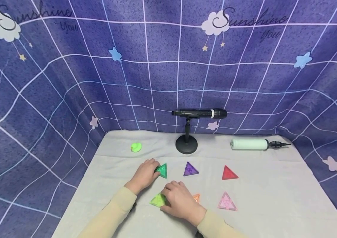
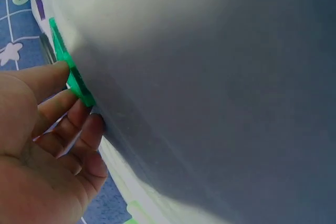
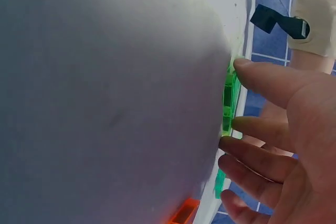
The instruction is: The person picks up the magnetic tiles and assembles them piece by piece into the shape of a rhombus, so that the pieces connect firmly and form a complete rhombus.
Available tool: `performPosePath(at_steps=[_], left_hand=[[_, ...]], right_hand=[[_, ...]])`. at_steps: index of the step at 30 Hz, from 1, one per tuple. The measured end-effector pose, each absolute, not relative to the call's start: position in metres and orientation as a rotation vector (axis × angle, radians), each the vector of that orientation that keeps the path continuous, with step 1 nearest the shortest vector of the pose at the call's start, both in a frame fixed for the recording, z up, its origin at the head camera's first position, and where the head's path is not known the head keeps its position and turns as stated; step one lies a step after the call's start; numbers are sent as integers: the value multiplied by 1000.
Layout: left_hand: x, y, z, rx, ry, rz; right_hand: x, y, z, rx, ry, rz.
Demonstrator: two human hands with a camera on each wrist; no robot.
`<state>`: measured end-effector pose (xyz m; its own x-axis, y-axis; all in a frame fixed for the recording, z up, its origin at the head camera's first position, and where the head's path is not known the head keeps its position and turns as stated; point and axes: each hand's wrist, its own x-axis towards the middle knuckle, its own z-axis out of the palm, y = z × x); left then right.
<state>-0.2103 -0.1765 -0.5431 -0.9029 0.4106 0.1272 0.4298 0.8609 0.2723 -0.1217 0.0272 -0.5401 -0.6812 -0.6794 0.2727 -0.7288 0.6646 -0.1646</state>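
Note:
My left hand (image 1: pixel 145 173) pinches a green translucent triangle tile (image 1: pixel 163 170) at its left side; the left wrist view shows thumb and fingers at the edge of this tile (image 2: pixel 61 48). Nearer the front, my right hand (image 1: pixel 181 200) holds a yellow-green triangle tile (image 1: pixel 157 200) between thumb and fingers, covering its right part. That tile (image 3: pixel 229 95) appears edge-on in the right wrist view. An orange triangle tile (image 1: pixel 197 197) lies partly hidden behind the right hand. Further right are a purple tile (image 1: pixel 190 169), a red tile (image 1: pixel 229 173) and a pink tile (image 1: pixel 227 202), all triangles.
A black microphone (image 1: pixel 199 113) sits on a stand with a round base (image 1: pixel 186 144) at the table's back. Back left is a small green toy duck (image 1: pixel 136 147); back right lies a pale green hand pump (image 1: pixel 250 144). A blue patterned curtain (image 1: pixel 162 76) surrounds the white table (image 1: pixel 260 211).

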Motion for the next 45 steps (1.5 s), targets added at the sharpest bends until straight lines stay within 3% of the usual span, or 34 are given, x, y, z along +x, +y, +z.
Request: performPosePath(at_steps=[14, 45], left_hand=[[-207, -182, -541, -596, -3005, -616], [-179, -178, -541, -526, -2952, -411]], right_hand=[[-125, 25, -535, 1157, -2702, 365], [-155, 21, -537, 1122, -2683, 215]])
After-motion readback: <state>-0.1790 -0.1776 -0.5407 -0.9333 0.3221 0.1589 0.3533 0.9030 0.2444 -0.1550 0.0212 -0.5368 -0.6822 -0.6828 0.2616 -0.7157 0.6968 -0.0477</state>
